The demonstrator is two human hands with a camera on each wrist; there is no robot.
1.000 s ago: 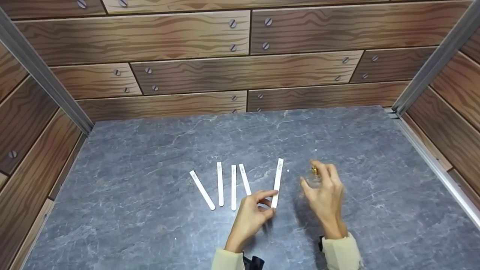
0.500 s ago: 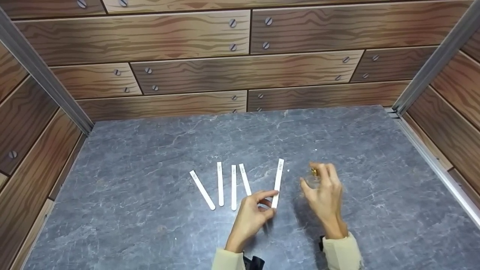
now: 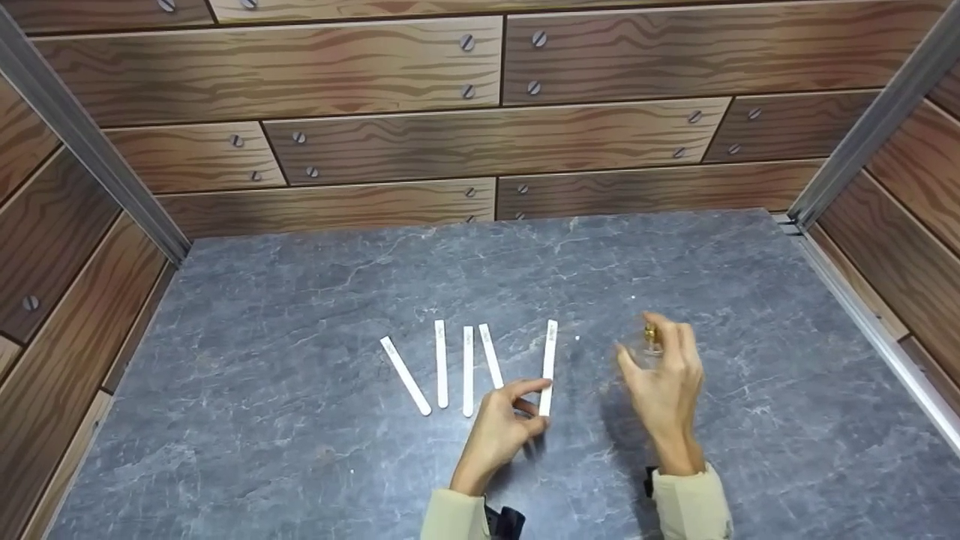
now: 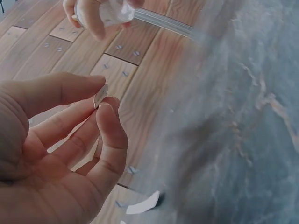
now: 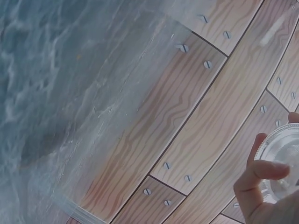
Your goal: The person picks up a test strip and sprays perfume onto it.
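Observation:
My left hand (image 3: 501, 424) pinches the lower end of a white paper test strip (image 3: 549, 352), which stands nearly upright in the head view with small writing at its top. Seen almost end-on in the left wrist view, that strip (image 4: 100, 95) sits between thumb and fingertips. To the right, my right hand (image 3: 667, 390) grips a clear perfume bottle with a gold top (image 3: 650, 331). Its round glass base (image 5: 282, 154) shows in the right wrist view, with fingers around it. Bottle and strip are apart. Most of the bottle is hidden by the hand in the head view.
Several more white strips lie on the grey marbled table, left of my left hand: one slanted strip (image 3: 406, 376) at the far left, others (image 3: 468, 371) beside it. A wood-patterned wall (image 3: 480, 142) stands behind. Small white specks (image 3: 577, 337) dot the table.
My right hand has moved a little to the right with the perfume bottle, away from the strip. The top of the held strip has tipped slightly left; the lying strips have not moved.

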